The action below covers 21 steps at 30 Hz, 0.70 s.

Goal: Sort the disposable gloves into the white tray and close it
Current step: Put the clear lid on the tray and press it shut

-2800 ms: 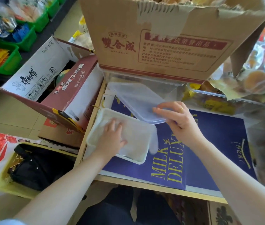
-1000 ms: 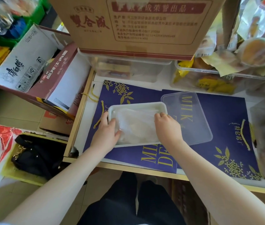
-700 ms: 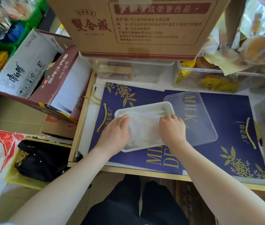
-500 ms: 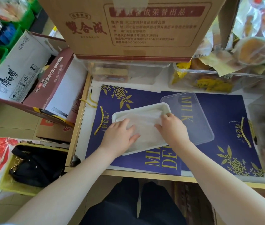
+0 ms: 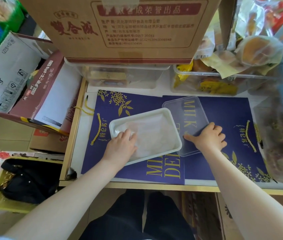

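A white tray lies tilted on the purple paper bags at the middle of the table. A layer of translucent disposable gloves fills it. My left hand presses down on the gloves at the tray's near left corner. A clear plastic lid lies flat just right of the tray, and the tray's right edge overlaps it. My right hand holds the lid's near right edge, fingers curled on top and thumb stretched towards the tray.
A big cardboard box overhangs the back of the table, above clear tubs of packaged food. Wrapped pastries pile up at the right. Open cartons stand to the left, and a black bag sits in a yellow basket.
My right hand left the gloves in the tray and moved right to take the clear lid's edge. My left hand slid towards the tray's near left corner, still pressing the gloves.
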{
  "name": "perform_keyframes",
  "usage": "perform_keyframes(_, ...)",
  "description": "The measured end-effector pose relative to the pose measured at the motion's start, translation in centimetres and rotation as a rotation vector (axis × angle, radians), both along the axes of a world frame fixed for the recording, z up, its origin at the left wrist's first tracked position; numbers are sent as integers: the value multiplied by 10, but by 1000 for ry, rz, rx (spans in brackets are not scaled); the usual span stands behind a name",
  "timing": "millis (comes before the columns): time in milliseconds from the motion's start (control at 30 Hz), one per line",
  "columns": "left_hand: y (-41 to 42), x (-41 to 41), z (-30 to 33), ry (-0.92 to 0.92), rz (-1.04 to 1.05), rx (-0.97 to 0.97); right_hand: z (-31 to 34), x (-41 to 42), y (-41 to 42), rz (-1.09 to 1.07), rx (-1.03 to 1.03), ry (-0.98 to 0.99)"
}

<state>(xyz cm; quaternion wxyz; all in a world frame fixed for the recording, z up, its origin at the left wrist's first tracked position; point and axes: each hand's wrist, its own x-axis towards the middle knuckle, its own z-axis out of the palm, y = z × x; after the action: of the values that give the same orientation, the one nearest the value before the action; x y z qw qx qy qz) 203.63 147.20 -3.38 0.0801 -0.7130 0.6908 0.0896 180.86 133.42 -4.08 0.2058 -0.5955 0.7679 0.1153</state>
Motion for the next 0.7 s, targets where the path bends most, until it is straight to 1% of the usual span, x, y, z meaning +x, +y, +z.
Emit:
perform_keyframes(67, 1, -2, 3, -3, 21, 9, 0, -1, -7, -31, 21, 19)
perform_keyframes(133, 1, -5, 6, 22, 57, 42, 2, -5, -14, -111, 40, -49)
perform_keyframes(200, 4, -5, 5, 18, 88, 27, 4, -9, -17, -168, 32, -145)
perform_keyframes(300, 8, -4, 5, 37, 114, 21, 14, -14, -14, -124, -119, -334)
perform_keyframes(400, 12, -1, 11, 77, 101, 13, 45, -15, -16, -76, -343, -625)
perform_keyframes(467, 12, -1, 16, 92, 99, -2, 73, -11, -20, 77, -531, -714)
perform_keyframes(533, 13, 1, 22, 62, 77, -26, 100, -3, -22, 304, -697, -689)
perform_keyframes(567, 16, 4, 21, 56, 72, -65, 111, 3, -22, 422, -741, -678)
perform_keyframes(600, 19, 7, 20, 60, 76, -77, 118, 12, -21, 534, -735, -687)
perform_keyframes(667, 25, 13, 21, 114, 92, -39, 119, 38, -15, 714, -599, -705)
perform_keyframes(700, 29, 17, 17, 221, 126, -12, 111, 52, -12, 776, -518, -697)
